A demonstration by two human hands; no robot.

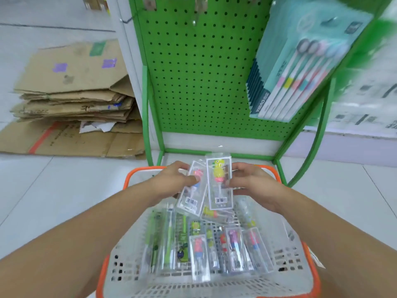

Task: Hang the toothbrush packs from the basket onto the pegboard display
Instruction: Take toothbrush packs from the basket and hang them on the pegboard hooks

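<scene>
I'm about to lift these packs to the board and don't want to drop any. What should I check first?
1. Left hand grips the pink toothbrush pack: ok.
2. Right hand grips the yellow toothbrush pack: ok.
3. Both packs lifted above the basket: ok.
4. Bare area on the green pegboard: ok.
5. Free hook within reach: cannot tell, top of the board is blurred.
6. Hang holes in the packs facing up: cannot tell.

your left hand and right hand each pinch a clear toothbrush pack above the basket, below the green pegboard.
</scene>
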